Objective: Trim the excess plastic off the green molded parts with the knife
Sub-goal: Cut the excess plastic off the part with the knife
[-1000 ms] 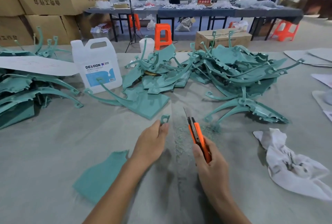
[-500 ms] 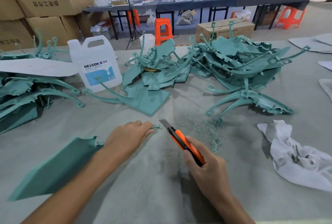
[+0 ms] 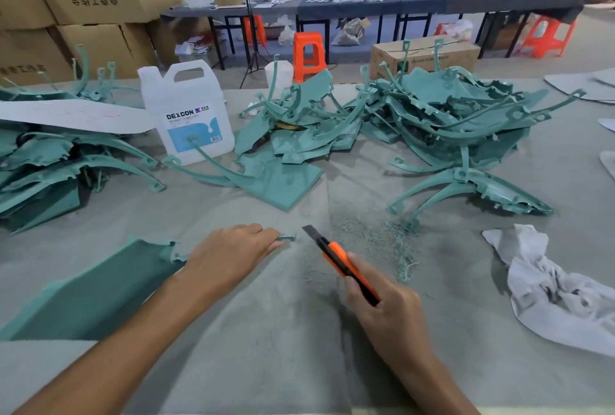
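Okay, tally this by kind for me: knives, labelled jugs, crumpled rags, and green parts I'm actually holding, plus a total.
knife: 1, gripped in the right hand
labelled jug: 1
crumpled rag: 1
green part in hand: 1, its tip pinched by the left hand
Total: 4

Honestly all you get of the person is two bare hands, the left hand (image 3: 229, 255) and the right hand (image 3: 382, 311), each with a bare forearm behind it: left forearm (image 3: 133, 341), right forearm (image 3: 432, 381). Slim wrists. Nails look trimmed short, but it's kinda blurry.
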